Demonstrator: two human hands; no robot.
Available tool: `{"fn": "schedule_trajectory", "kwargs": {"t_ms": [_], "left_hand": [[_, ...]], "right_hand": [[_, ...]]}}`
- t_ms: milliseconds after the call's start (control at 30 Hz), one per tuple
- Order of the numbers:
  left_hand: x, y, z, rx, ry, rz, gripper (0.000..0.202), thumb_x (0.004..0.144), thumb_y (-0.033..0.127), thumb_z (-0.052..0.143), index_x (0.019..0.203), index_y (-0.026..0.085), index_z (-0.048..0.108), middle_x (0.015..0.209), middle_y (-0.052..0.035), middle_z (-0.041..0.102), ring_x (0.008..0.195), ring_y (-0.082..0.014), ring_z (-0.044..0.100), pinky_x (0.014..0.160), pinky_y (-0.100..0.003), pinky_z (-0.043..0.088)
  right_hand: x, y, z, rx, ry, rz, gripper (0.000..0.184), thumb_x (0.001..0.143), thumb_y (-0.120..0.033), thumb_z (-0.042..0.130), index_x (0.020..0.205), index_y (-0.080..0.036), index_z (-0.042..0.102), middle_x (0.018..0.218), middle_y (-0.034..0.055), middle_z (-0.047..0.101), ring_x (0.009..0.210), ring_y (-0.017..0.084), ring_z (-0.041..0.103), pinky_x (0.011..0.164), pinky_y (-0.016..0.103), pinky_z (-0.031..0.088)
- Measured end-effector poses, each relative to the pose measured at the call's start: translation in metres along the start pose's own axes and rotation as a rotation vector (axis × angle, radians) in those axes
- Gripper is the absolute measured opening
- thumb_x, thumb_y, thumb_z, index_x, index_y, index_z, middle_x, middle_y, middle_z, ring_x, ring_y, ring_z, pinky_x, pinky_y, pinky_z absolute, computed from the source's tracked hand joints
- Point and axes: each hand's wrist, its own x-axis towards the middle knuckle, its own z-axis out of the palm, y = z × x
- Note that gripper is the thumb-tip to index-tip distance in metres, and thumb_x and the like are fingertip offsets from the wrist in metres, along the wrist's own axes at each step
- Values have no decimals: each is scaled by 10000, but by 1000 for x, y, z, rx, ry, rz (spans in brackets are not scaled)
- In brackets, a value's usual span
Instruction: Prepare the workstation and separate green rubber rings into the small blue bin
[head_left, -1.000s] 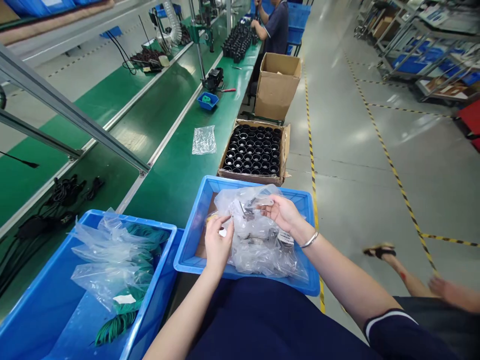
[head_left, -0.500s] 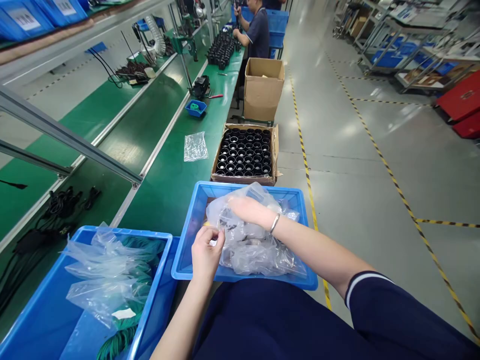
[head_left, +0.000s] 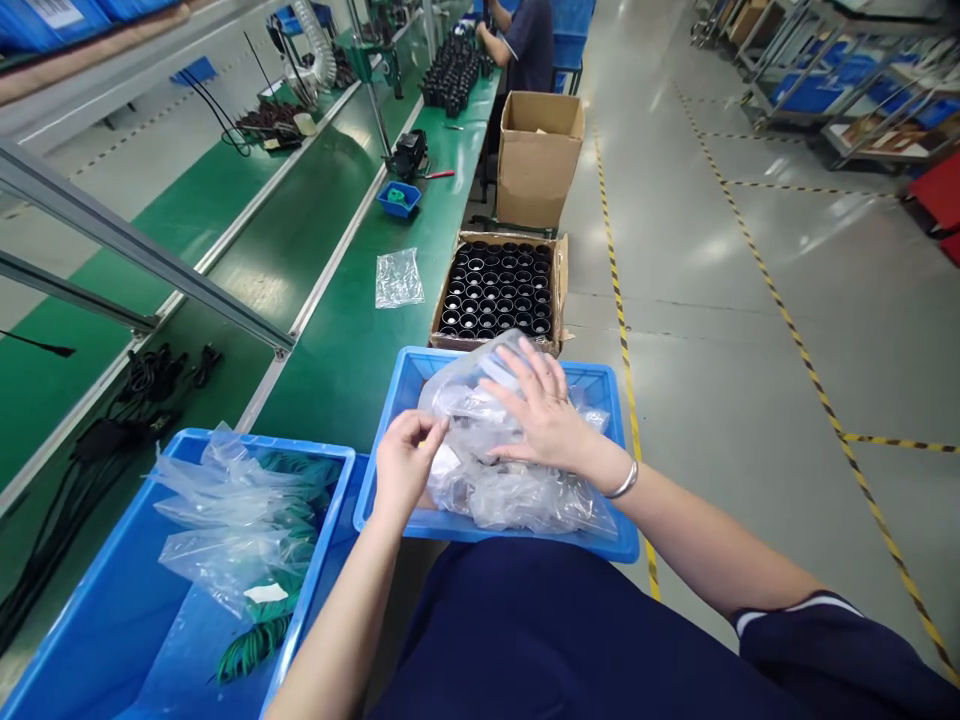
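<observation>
In front of me a blue bin (head_left: 409, 382) holds several crumpled clear plastic bags with contents I cannot make out. My left hand (head_left: 405, 460) is closed in a pinch at the bin's left side, its fingertips at the edge of a large clear plastic bag (head_left: 459, 382). My right hand (head_left: 549, 420), with a bracelet on the wrist, has its fingers spread over that bag. The palm faces down, and whether it presses on the plastic is hard to tell. A second clear bag (head_left: 517, 497) lies nearer to me, below the right hand.
Left stands a blue bin (head_left: 97, 620) with plastic bags and green wire coils (head_left: 255, 648). Beyond my bin is a carton of black cups (head_left: 495, 290), then a taller cardboard box (head_left: 536, 160). A flat clear bag (head_left: 399, 278) lies on the green bench. A co-worker (head_left: 529, 45) is farther back.
My right hand has opened, with its fingers spread and raised over the bag, and moved to the right. My left hand still pinches at the bag's edge. The view has shifted slightly.
</observation>
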Motion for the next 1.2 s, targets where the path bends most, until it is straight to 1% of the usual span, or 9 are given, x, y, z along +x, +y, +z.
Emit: {"fn": "schedule_trajectory", "kwargs": {"t_ms": [100,167,267,333,400,500,700,900,1200], "left_hand": [[26,15,1,-76,-30,41,239,859,379,686,692,208,684,754,-11,657,729,-156,602,679,-278,466],[37,29,3,-137,-57,73,225,846,377,706,704,203,704,768,-14,656,734,-152,605,675,-272,474],[43,44,2,-231,-120,105,195,861,375,692,775,202,725,832,-30,678,811,-168,640,749,-287,509],[42,41,-1,-333,-121,97,191,890,364,651,1006,222,705,963,-44,690,919,-188,670,834,-315,529],[40,21,-5,-382,0,56,358,919,349,597,1262,259,555,1147,-63,645,1024,-197,673,891,-342,535],[34,-33,-3,-83,117,-109,351,922,295,532,1260,221,471,1245,-121,573,1091,-216,649,941,-388,518],[12,-120,44,238,-287,-270,496,510,71,810,962,145,620,1136,-179,621,1196,-369,572,1033,-508,425],[16,-140,65,317,-363,-320,389,571,287,829,853,134,608,1089,-184,609,1191,-359,549,1029,-477,404],[28,-125,19,169,-270,-250,50,728,200,612,691,210,580,958,-101,665,1016,-262,632,991,-442,468]], "right_hand": [[4,15,17,-26,80,209,1046,733,-536,785,1566,-272,210,1670,149,22,1513,443,-20,1151,713,95],[12,30,29,62,111,335,1128,733,-466,797,1587,-224,101,1657,206,16,1496,450,131,1123,662,259],[26,52,32,244,62,471,1071,773,-367,754,1580,-128,91,1473,272,437,1236,373,555,944,480,487],[32,58,23,277,7,467,692,843,-289,654,1472,-137,407,1142,167,691,988,299,666,839,398,506],[35,58,11,253,45,410,307,883,-226,561,1165,-179,675,951,91,735,882,255,670,817,359,486],[40,50,-1,228,202,371,253,860,-147,526,1003,-202,726,967,58,739,885,222,653,834,327,467],[58,31,3,204,36,344,438,787,-27,474,1069,-212,752,1004,75,700,884,215,614,797,310,453],[59,30,9,254,80,368,431,772,-16,456,1008,-190,772,953,74,672,868,201,602,807,303,454],[36,52,13,343,142,428,428,728,-32,471,986,-190,774,981,59,730,923,207,638,882,331,472]]}}
